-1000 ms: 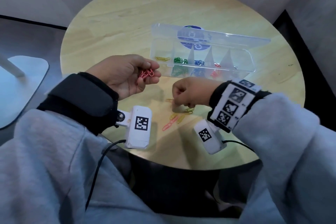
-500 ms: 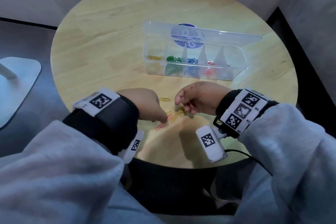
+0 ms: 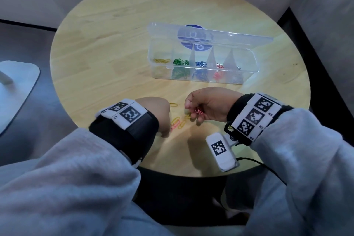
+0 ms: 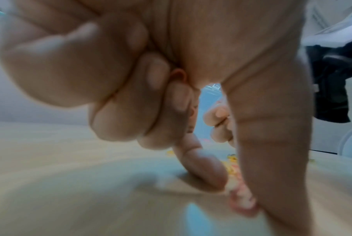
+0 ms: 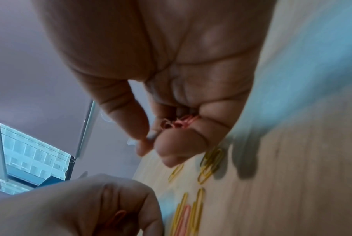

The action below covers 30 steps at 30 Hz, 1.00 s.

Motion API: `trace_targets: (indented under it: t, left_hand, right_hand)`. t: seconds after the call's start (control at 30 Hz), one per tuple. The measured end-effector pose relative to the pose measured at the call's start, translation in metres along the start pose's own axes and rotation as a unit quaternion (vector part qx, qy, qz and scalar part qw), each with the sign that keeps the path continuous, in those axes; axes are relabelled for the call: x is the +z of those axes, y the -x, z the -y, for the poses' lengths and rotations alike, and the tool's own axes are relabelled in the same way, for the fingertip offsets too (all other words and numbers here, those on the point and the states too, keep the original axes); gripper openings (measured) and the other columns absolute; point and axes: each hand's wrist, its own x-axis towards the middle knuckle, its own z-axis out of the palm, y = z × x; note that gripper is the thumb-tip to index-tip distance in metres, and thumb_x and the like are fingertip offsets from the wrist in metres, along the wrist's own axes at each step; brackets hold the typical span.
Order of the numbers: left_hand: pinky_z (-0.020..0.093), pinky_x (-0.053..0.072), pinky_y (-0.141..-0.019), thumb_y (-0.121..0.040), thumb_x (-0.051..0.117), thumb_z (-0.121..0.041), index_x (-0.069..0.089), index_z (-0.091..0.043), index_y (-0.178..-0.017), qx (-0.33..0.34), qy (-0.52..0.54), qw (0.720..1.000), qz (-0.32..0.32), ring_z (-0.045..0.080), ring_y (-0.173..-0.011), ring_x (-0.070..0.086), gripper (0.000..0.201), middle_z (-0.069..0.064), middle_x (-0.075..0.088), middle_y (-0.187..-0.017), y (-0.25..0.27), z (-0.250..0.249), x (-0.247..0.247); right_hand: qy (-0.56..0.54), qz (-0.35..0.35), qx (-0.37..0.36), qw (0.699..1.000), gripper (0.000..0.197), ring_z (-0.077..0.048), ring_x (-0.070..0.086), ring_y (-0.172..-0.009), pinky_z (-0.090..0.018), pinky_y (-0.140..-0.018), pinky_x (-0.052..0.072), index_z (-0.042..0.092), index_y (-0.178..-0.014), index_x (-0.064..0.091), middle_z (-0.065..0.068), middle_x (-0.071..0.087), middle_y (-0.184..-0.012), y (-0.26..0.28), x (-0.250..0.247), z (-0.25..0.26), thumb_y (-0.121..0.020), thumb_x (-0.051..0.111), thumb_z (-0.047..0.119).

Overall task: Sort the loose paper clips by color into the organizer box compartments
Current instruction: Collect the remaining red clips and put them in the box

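Change over the last second. The red clips (image 3: 199, 111), a second ago pinched in the raised left hand (image 3: 156, 114), now sit in the curled grip of the right hand (image 3: 208, 104), which has turned partly palm-up. The left hand has turned palm-down and lowered to the surface (image 3: 115, 48) at 9 o'clock of the loose pile (image 3: 178, 121), where its forefinger and thumb close on a pink clip (image 4: 241, 199).

pink clips (image 3: 199, 111), yellow clips (image 3: 181, 125), pale wood table (image 3: 115, 48)
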Motion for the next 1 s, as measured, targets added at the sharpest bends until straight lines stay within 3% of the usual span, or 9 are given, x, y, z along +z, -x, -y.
trace_targets:
  t: [0.07, 0.13, 0.17, 0.27, 0.43, 0.53, 0.63, 0.83, 1.0]
  left_hand:
    - [0.025, 0.04, -0.061, -0.074, 0.071, -0.023, 0.072, -0.014, -0.092, -0.002, 0.008, 1.0, -0.005, 0.021, -0.079, 0.061, 0.019, 0.003, 0.072, -0.095, -0.002, 0.003, -0.002]
    - [0.024, 0.04, -0.06, -0.075, 0.069, -0.022, 0.072, -0.015, -0.092, -0.001, 0.01, 1.0, -0.007, 0.02, -0.079, 0.06, 0.018, 0.002, 0.072, -0.095, -0.001, 0.004, -0.002]
    - [0.024, 0.039, -0.059, -0.075, 0.068, -0.022, 0.072, -0.015, -0.09, 0.0, 0.01, 1.0, -0.008, 0.019, -0.076, 0.058, 0.018, 0.002, 0.072, -0.092, -0.001, 0.004, -0.002]
    - [0.024, 0.039, -0.063, -0.075, 0.07, -0.025, 0.068, -0.016, -0.075, 0.011, 0.062, 0.998, -0.015, 0.015, -0.07, 0.054, 0.009, -0.003, 0.062, -0.072, 0.001, 0.012, -0.013]
    - [0.025, 0.034, -0.062, -0.079, 0.066, -0.032, 0.053, -0.021, -0.065, 0.022, 0.176, 0.982, -0.061, 0.013, -0.058, 0.043, 0.023, -0.004, 0.049, -0.061, 0.007, 0.035, -0.043]
    - [0.026, 0.029, -0.057, -0.084, 0.059, -0.03, 0.05, -0.017, -0.069, -0.003, 0.248, 0.968, -0.025, 0.021, -0.054, 0.034, 0.021, 0.002, 0.041, -0.061, 0.006, 0.043, -0.045]
    - [0.023, 0.022, -0.05, -0.086, 0.05, -0.014, 0.045, -0.013, -0.069, -0.001, 0.391, 0.92, -0.014, 0.018, -0.053, 0.027, 0.018, 0.004, 0.037, -0.064, 0.003, 0.04, -0.046]
    - [0.012, 0.024, -0.033, -0.079, 0.037, 0.003, 0.034, -0.012, -0.056, 0.023, 0.602, 0.797, -0.04, 0.01, -0.047, 0.032, 0.028, 0.003, 0.04, -0.06, 0.002, 0.038, -0.048]
    - [0.012, 0.023, -0.032, -0.08, 0.036, 0.003, 0.032, -0.016, -0.057, 0.043, 0.656, 0.753, -0.012, 0.007, -0.04, 0.033, 0.03, 0.001, 0.041, -0.059, 0.002, 0.036, -0.046]
  right_hand:
    - [0.05, 0.012, -0.008, 0.999, 0.025, -0.018, 0.044, -0.058, -0.026, -0.05, 0.035, 0.01, -0.072, 0.053, -0.007, 0.05, -0.062, 0.001, 0.002, 0.002, -0.088, 0.044, -0.007]
    - [0.161, 0.007, -0.034, 0.986, 0.023, -0.01, 0.043, -0.052, -0.021, -0.047, 0.032, 0.016, -0.072, 0.056, 0.007, 0.051, -0.051, 0.003, 0.003, 0.004, -0.085, 0.057, -0.002]
    - [0.228, 0.001, -0.046, 0.973, 0.021, -0.006, 0.04, -0.047, -0.02, -0.046, 0.031, 0.02, -0.072, 0.058, 0.013, 0.046, -0.045, 0.004, 0.004, 0.005, -0.083, 0.063, 0.003]
    - [0.371, -0.005, -0.067, 0.926, 0.016, -0.004, 0.034, -0.039, -0.022, -0.052, 0.031, 0.027, -0.072, 0.063, 0.011, 0.039, -0.039, 0.006, 0.012, 0.009, -0.078, 0.071, 0.015]
    - [0.496, 0.014, -0.113, 0.861, 0.017, -0.005, 0.037, -0.051, -0.021, -0.053, 0.03, 0.025, -0.097, 0.067, 0.007, 0.038, -0.058, 0.004, 0.031, 0.014, -0.08, 0.07, 0.021]
    - [0.561, 0.01, -0.122, 0.819, 0.017, -0.004, 0.041, -0.059, -0.02, -0.054, 0.032, 0.022, -0.1, 0.065, 0.011, 0.043, -0.064, -0.003, 0.038, 0.018, -0.083, 0.067, 0.024]
    - [0.598, -0.005, -0.116, 0.793, 0.013, -0.011, 0.045, -0.068, -0.025, -0.057, 0.036, 0.022, -0.094, 0.064, 0.012, 0.044, -0.066, -0.008, 0.043, 0.021, -0.083, 0.066, 0.027]
    - [0.593, -0.004, -0.073, 0.802, 0.006, -0.015, 0.051, -0.066, -0.023, -0.055, 0.04, 0.021, -0.076, 0.059, 0.007, 0.055, -0.071, -0.008, 0.042, 0.017, -0.075, 0.064, 0.018]
    - [0.497, -0.002, -0.054, 0.866, 0.015, -0.011, 0.049, -0.064, -0.025, -0.062, 0.044, 0.023, -0.064, 0.054, 0.008, 0.053, -0.065, -0.002, 0.03, 0.017, -0.074, 0.064, 0.016]
